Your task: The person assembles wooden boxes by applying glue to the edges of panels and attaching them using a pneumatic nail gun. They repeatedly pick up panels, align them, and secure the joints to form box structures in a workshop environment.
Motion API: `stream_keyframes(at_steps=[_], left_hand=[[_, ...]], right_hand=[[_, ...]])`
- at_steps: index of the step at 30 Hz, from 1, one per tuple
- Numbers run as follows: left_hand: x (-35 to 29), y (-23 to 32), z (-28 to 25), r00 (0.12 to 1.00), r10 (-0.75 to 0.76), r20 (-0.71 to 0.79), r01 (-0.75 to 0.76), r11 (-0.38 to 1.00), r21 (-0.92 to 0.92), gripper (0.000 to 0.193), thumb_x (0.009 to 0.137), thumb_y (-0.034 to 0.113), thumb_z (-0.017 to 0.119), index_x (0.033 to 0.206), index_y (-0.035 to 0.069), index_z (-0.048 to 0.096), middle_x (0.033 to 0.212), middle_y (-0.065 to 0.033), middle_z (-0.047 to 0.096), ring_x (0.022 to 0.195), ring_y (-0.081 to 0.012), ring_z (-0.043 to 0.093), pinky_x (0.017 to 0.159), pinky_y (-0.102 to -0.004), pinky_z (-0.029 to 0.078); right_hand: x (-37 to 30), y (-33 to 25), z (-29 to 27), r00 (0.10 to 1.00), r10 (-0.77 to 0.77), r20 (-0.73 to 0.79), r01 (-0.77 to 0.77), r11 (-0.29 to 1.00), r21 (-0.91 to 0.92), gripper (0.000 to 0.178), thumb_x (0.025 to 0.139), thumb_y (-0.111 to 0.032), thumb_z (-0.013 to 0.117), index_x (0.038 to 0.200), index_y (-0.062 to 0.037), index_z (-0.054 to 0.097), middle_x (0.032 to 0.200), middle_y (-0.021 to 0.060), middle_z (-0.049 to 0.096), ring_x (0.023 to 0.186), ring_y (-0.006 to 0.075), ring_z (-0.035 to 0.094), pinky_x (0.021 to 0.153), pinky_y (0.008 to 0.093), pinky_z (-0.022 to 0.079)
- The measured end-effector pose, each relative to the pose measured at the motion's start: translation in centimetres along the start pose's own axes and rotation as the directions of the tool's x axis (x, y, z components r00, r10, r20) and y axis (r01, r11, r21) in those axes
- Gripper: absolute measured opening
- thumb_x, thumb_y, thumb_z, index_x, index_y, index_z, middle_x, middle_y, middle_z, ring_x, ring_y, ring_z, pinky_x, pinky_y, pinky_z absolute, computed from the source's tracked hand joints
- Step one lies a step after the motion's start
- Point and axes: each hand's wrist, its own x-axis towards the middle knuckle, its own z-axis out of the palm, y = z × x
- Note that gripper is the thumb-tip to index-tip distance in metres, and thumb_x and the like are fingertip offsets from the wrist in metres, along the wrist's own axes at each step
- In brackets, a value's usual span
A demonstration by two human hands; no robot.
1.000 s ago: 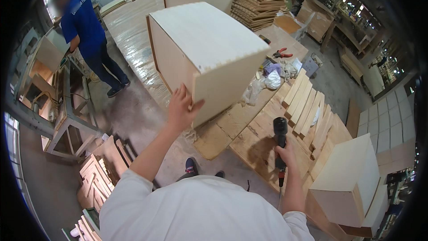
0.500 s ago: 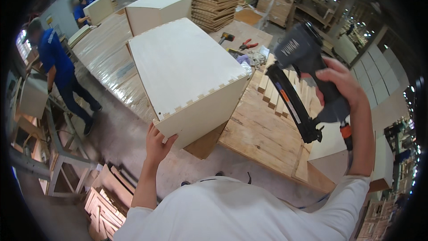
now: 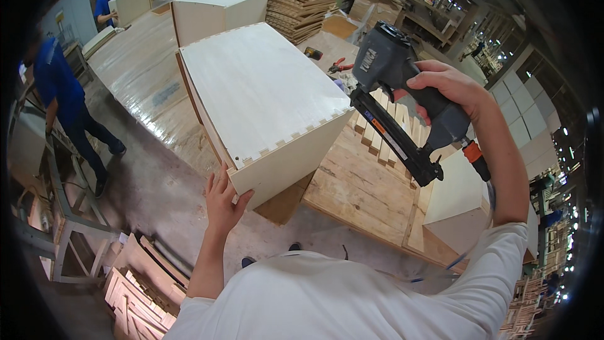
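Observation:
A white wooden drawer box (image 3: 264, 88) with dovetailed joints along its near top edge sits tilted across the benches in front of me. My left hand (image 3: 224, 201) grips its near left corner, thumb on the front panel and fingers around the side. Raised on the right, my right hand (image 3: 450, 91) is wrapped round the handle of a black pneumatic nail gun (image 3: 402, 82). The gun's nose is close to the box's right corner; whether they touch, I cannot tell. An air hose with an orange fitting (image 3: 472, 151) hangs from the handle.
Behind stands another white box (image 3: 220, 9), with stacked panels (image 3: 299, 3) beside it. Red-handled pliers (image 3: 340, 66) and wood strips (image 3: 384, 129) lie on the right bench (image 3: 352, 195). A white box (image 3: 462, 198) is by my right elbow. Workers in blue (image 3: 60, 82) are at the left and back.
My right hand has brought the nail gun leftward, nearer the box's right corner. My left hand keeps hold of the near left corner. The whole view has shifted slightly.

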Motion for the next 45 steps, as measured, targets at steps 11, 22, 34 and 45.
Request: stream_keyframes(at_steps=[11, 22, 34, 45], left_hand=[[-0.1, 0.1, 0.2, 1.000, -0.014, -0.005, 0.014, 1.000, -0.005, 0.032, 0.081, 0.028, 0.070, 0.109, 0.014, 0.068, 0.138, -0.0259, 0.045, 0.122, -0.0342, 0.051, 0.105, -0.0545, 0.029], [0.0, 0.4, 0.0, 0.999, -0.034, -0.016, 0.034, 0.999, -0.007, 0.031, 0.080, 0.030, 0.071, 0.106, 0.013, 0.069, 0.137, -0.0254, 0.047, 0.125, -0.0342, 0.049, 0.105, -0.0553, 0.028], [-0.1, 0.6, 0.3, 0.996, -0.029, -0.086, 0.028, 0.999, -0.015, 0.034, 0.081, 0.034, 0.070, 0.107, 0.013, 0.069, 0.137, -0.0262, 0.045, 0.125, -0.0322, 0.049, 0.102, -0.0558, 0.031], [-0.3, 0.3, 0.2, 0.997, -0.030, -0.075, 0.032, 0.999, 0.018, 0.031, 0.082, 0.032, 0.069, 0.108, 0.014, 0.068, 0.138, -0.0244, 0.045, 0.130, -0.0323, 0.044, 0.103, -0.0553, 0.030]], right_hand=[[-0.2, -0.7, 1.7, 0.999, -0.034, 0.024, 0.034, 0.999, 0.009, 0.034, 0.082, -0.012, 0.060, 0.112, 0.0041, 0.054, 0.098, 0.0179, 0.066, 0.050, 0.0144, 0.058, 0.044, 0.0303, 0.053], [-0.5, -2.1, 5.2, 0.966, -0.031, 0.258, 0.015, 0.998, 0.063, 0.029, 0.084, -0.013, 0.061, 0.107, 0.0042, 0.056, 0.099, 0.0133, 0.065, 0.054, 0.0144, 0.060, 0.048, 0.0294, 0.054], [-1.5, -3.7, 8.2, 0.947, -0.077, 0.311, 0.067, 0.997, 0.042, 0.029, 0.083, -0.014, 0.061, 0.106, 0.0045, 0.056, 0.090, 0.0106, 0.063, 0.054, 0.0144, 0.059, 0.047, 0.0297, 0.053], [-1.2, -4.9, 10.9, 0.914, -0.043, 0.404, 0.077, 0.995, -0.069, 0.025, 0.084, -0.016, 0.060, 0.102, 0.0010, 0.056, 0.072, 0.0077, 0.060, 0.053, 0.0139, 0.059, 0.050, 0.0287, 0.052]])
